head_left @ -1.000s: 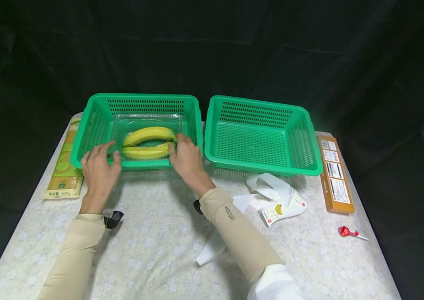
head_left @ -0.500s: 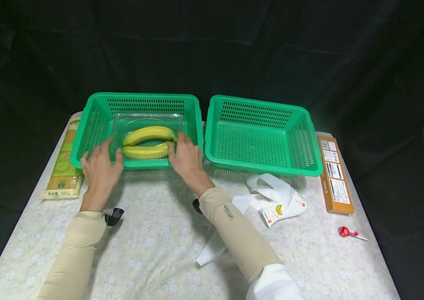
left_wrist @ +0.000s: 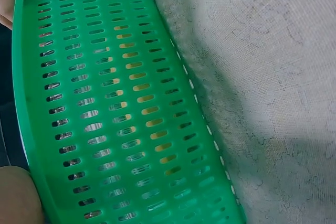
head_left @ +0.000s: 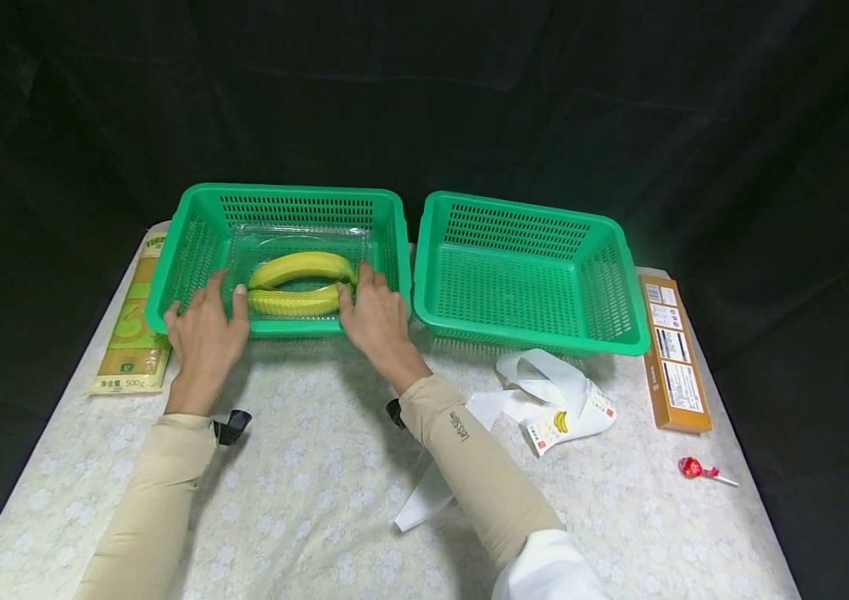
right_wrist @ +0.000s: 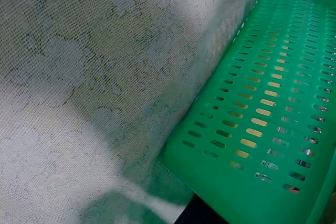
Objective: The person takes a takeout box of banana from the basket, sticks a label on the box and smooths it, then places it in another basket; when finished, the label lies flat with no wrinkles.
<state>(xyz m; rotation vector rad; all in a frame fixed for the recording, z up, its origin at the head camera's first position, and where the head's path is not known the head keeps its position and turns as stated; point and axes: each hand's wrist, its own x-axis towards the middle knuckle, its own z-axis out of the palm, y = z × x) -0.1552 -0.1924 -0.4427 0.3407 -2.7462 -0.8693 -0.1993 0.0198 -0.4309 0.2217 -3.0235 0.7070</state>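
Person at a table, both hands at the near side of a green basket [head_left: 282,193]. Inside it sits a clear plastic container [head_left: 334,236]; two bananas [head_left: 300,267] lie in that, roughly side by side, stem ends toward the right hand [head_left: 381,327]. From both wrist cameras, yellow and shiny clear plastic show through the slots in the basket wall.

Left hand [head_left: 207,333] reaches over the near rim by the container's left end, fingers spread, thumb held out apart from them. Can't tell if it grips the plastic. Right hand reaches over the rim too, at the container's right end; thumb and index slightly apart, tips next to the stems. Can't tell from here whether they pinch anything.

Just right of the basket, a second green basket [head_left: 506,283]. Left side: yellow-green packet [head_left: 127,333] marked 500g, flat on the cloth [head_left: 282,500]. Near the right forearm, a curled white paper strip [head_left: 581,421] with a banana print. Far right: orange-brown box [head_left: 675,358] with white label panels, then a red-wrapped lollipop [head_left: 691,467] on its side. Black curtain [head_left: 424,108] behind.
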